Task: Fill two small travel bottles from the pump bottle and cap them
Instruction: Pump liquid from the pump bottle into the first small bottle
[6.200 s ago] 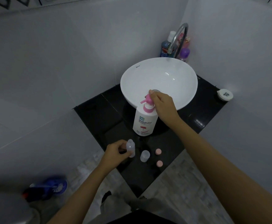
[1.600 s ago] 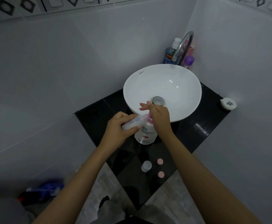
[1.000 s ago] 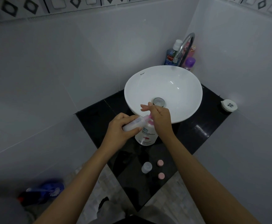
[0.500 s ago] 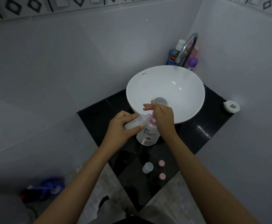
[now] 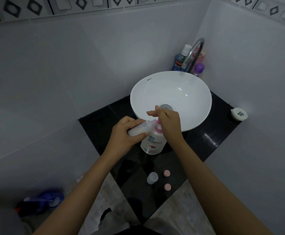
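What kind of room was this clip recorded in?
Most likely a small home bathroom: a white vessel basin sits on a black corner counter under a curved tap, toiletry bottles stand behind it, and the walls are tiled.

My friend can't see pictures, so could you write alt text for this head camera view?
A person's left hand holds a small travel bottle tilted at the pink pump of a white pump bottle, which the right hand presses. A second travel bottle and two pink caps wait on the black counter beside a white basin.
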Demonstrator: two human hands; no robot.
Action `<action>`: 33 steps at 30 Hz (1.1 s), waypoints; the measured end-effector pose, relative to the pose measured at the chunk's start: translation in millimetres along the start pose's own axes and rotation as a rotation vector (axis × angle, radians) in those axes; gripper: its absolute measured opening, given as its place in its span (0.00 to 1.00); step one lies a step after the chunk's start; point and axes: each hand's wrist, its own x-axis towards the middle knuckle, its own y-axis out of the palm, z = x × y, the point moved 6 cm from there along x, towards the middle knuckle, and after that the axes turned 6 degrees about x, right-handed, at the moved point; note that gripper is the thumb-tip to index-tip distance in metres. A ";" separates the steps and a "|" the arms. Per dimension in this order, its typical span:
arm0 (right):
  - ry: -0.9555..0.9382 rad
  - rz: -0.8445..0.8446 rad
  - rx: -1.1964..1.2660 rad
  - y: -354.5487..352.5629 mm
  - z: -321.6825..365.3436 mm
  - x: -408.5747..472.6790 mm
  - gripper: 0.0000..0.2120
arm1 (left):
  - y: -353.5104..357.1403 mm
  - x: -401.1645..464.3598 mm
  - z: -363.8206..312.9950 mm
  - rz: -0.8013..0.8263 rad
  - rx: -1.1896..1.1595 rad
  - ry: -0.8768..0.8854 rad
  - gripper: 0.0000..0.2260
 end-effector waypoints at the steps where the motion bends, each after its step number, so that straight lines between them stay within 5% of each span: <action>1: 0.021 0.005 0.027 1.3 -3.5 -0.7 0.16 | 0.5 -0.3 1.5 -0.001 0.000 -0.005 0.18; 33: 0.057 -0.012 0.064 -6.9 14.1 -9.7 0.13 | 9.2 -0.7 -1.9 0.055 0.049 -0.016 0.16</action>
